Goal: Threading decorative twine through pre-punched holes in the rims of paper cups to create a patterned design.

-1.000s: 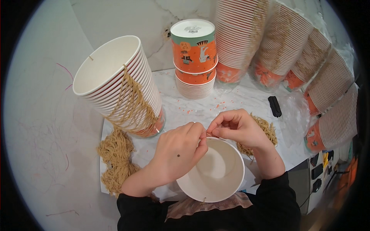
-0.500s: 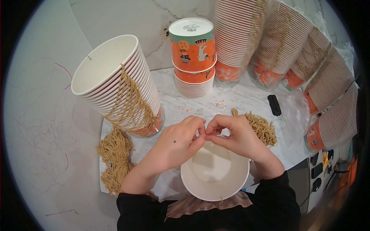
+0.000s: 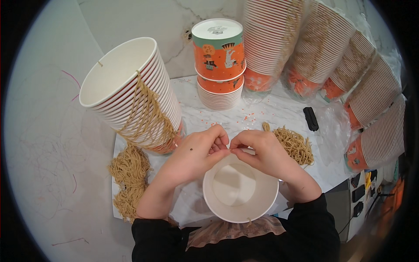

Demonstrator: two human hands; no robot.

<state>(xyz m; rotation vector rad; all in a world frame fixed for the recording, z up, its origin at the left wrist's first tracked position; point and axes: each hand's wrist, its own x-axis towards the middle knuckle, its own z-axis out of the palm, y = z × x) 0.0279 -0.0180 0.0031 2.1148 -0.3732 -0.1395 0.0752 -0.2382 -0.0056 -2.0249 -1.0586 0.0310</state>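
Observation:
In front of me a white paper bucket (image 3: 238, 198) stands with its mouth toward me. A short end of tan cord (image 3: 249, 221) pokes out at its near rim. Over the far rim, my left hand (image 3: 198, 150) and my right hand (image 3: 257, 148) meet fingertip to fingertip. Both are closed in a pinch, the left with its index finger arched up. Whatever lies between the fingertips is too small and covered to make out. A bundle of tan cords (image 3: 294, 144) lies just beyond my right hand, and a larger one (image 3: 131, 181) beside my left forearm.
A tall leaning stack of nested buckets (image 3: 152, 87), draped with cords, stands at left. Behind are upside-down orange buckets (image 3: 218, 52) on another stack. Bagged bucket stacks (image 3: 321, 43) line the right. A black clip-like object (image 3: 310, 118) and orange bits (image 3: 248, 117) lie on the marble-patterned table.
The bucket has shifted slightly left and away from me. My left fingers have lifted and spread a little from the thumb, while the fingertips of both hands stay together at the rim.

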